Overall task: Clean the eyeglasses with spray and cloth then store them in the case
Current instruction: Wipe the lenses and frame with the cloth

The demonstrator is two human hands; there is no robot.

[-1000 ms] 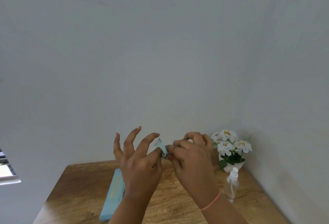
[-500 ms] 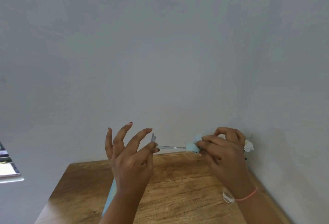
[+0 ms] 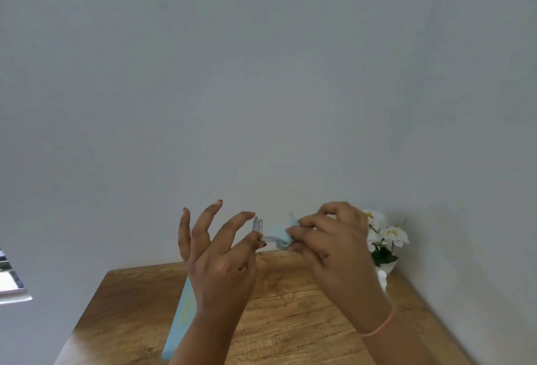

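Observation:
Both hands are raised above the wooden table (image 3: 290, 321). My left hand (image 3: 220, 260) pinches the clear-framed eyeglasses (image 3: 258, 228) between thumb and forefinger, its other fingers spread upward. My right hand (image 3: 331, 239) pinches a small light blue cloth (image 3: 280, 235) folded around a thin part of the glasses, just right of the left fingertips. A light blue case (image 3: 181, 315) lies on the table, partly hidden behind my left forearm. The spray bottle's white top (image 3: 383, 277) peeks out behind my right wrist.
A white pot of white flowers (image 3: 383, 237) stands in the table's far right corner against the wall. Plain walls rise behind and to the right. Some flat object (image 3: 11, 283) shows at the left frame edge.
My right hand slid the cloth out to the right along the glasses, then came back left toward my left fingertips. My left hand kept its pinch on the glasses.

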